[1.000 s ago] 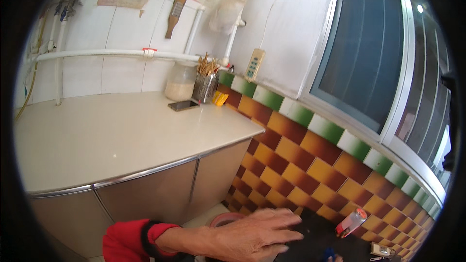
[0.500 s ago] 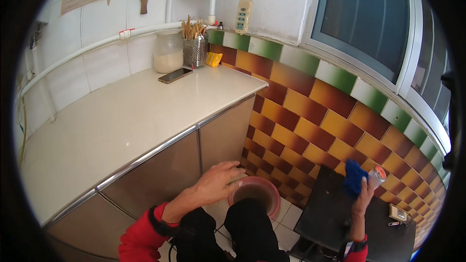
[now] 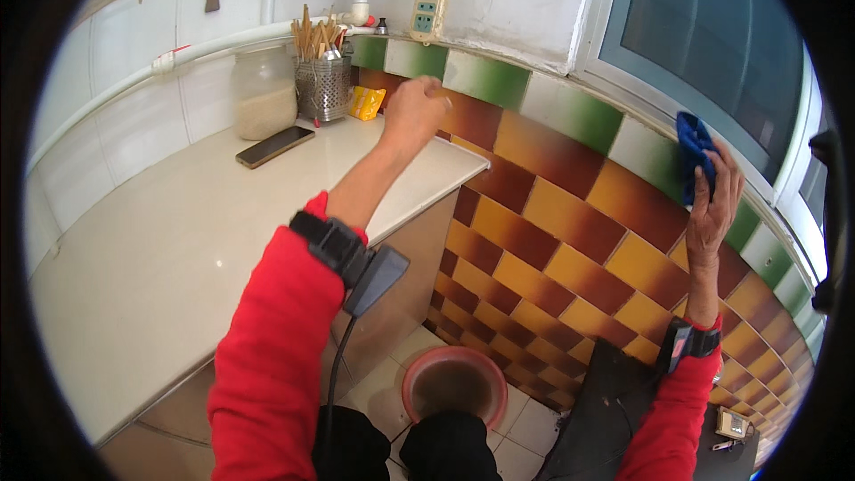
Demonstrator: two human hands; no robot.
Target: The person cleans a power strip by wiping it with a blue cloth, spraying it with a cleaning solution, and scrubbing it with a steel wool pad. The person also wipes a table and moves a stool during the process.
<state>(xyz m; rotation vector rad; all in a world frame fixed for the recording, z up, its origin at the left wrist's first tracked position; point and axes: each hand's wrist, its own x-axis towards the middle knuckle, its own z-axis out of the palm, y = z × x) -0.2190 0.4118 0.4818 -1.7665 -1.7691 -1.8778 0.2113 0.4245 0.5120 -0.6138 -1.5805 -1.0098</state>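
In my right hand (image 3: 715,191) is a blue cloth (image 3: 693,147), gripped by the fingers and raised to the green-and-white tile border (image 3: 643,144) just under the window. I cannot tell whether the cloth touches the wall. My left hand (image 3: 415,113) hangs above the counter's far right corner, its fingers curled in with nothing visible in them. Nearest to it is a small yellow packet (image 3: 366,103), beside a perforated metal holder (image 3: 322,89) full of chopsticks. A dark phone (image 3: 276,147) lies on the counter in front of a large clear jar (image 3: 264,107) of pale grains.
A pink basin (image 3: 412,381) of murky water stands on the tiled floor by my knees. To its right is a black bench (image 3: 598,401) bearing a small pale device (image 3: 732,425). The window frame (image 3: 606,31) juts above the border; a socket strip (image 3: 432,2) hangs on the wall.
My right hand has risen from above the bench to the tile border with the blue cloth. The left hand has moved up from beside the basin, its fingers now curled. The view has shifted.
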